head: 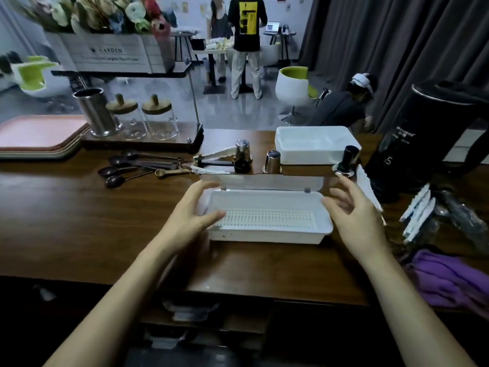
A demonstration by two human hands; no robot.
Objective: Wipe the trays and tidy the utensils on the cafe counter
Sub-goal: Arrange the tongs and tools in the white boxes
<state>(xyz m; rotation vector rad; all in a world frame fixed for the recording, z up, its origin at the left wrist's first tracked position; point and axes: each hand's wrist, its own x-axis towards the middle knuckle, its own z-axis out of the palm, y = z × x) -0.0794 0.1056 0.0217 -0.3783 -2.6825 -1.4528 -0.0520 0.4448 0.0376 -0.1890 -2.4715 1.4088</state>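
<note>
The white utensil box [264,237], with its clear lid [264,181] open, lies at the centre of the frame on the surface [79,221]. The left hand [195,209] and the right hand [354,211] flank its two ends, each grip wide and holding nothing. I judge it best to take both ends evenly and keep the box level, then gather the spoons [127,168] at centre left. The flower crate [111,53] at upper left reads "GARDEN"; the line below is blurred.
</note>
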